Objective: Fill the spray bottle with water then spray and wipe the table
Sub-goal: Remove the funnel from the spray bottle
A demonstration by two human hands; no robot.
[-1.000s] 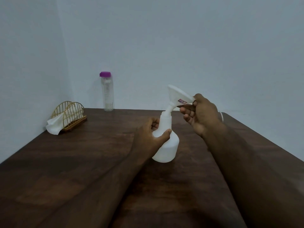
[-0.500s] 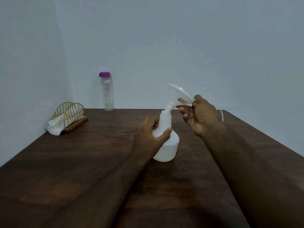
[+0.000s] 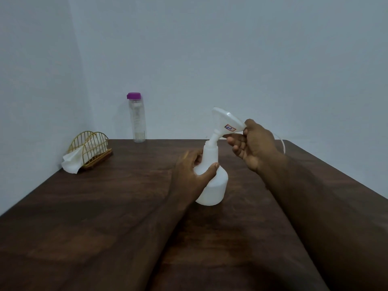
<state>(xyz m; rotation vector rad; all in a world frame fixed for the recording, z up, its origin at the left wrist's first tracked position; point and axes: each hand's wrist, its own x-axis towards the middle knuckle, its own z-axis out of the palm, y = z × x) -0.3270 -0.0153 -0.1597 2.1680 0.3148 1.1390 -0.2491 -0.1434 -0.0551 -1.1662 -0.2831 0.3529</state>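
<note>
At frame centre, the left hand [image 3: 193, 175] still curls round the bottle [image 3: 216, 190] standing on the table [image 3: 105, 206]. Right of it, the right hand [image 3: 254, 145] keeps pinching the tilted funnel [image 3: 226, 120], whose stem sits in the bottle's neck. A thin tube [image 3: 282, 143] behind that hand is mostly hidden.

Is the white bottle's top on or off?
Off. The right hand holds a tilted funnel, its spout in the neck of the spray bottle.

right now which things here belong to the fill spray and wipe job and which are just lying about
In the job: spray bottle, gripped by left hand; funnel in its neck, held by right hand; water bottle; tissues; table.
Lying about: gold wire holder; thin white tube behind the right hand, purpose unclear.
</note>
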